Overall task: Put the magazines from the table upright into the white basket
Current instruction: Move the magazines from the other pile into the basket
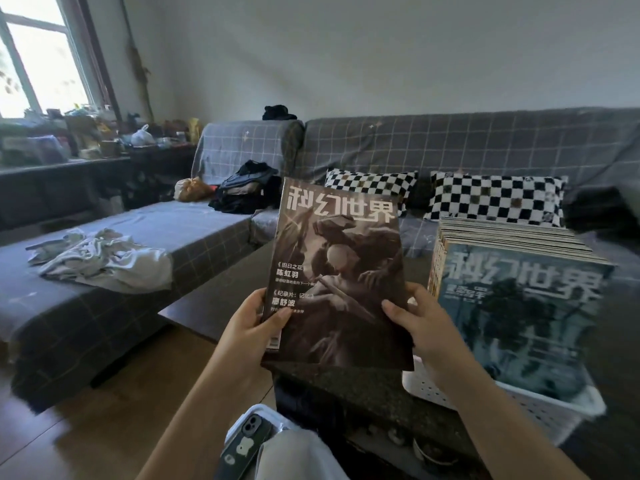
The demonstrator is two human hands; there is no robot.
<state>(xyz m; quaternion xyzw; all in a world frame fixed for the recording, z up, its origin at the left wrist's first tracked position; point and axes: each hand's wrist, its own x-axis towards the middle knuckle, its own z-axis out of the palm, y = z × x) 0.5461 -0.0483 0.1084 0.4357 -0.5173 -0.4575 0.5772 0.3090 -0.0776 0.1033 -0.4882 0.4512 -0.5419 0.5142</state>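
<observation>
Magazine with a grey-brown glossy cover and large white Chinese title [337, 271], held upright in front of me, front cover facing me, tilted a little to the right. My left hand [254, 327] grips its lower left edge: thumb laid over the cover, the other fingers curled behind and out of sight. My right hand [420, 327] grips the lower right edge the same way, thumb on the cover, fingers wrapped round the back. Both sets of fingers clamped on the magazine.

At 3 o'clock from it, the white perforated plastic basket [540, 412] stands on the dark speckled stone surface [346, 389]. Inside it, a row of magazines [519, 306] already stands upright, packed close, spines to the left; the nearest one shows a blue-green cover with the same white title.

At 6 o'clock, on my lap, a dark-cased phone [242, 448] lies camera side up.

At 12 o'clock, beyond the surface, a grey checked sofa [450, 143] with two black-and-white chequered cushions [495, 199]. At 9 o'clock, crumpled pale cloth [100, 261] on the sofa's long seat, and a pile of dark clothes [247, 192] at 11 o'clock.
</observation>
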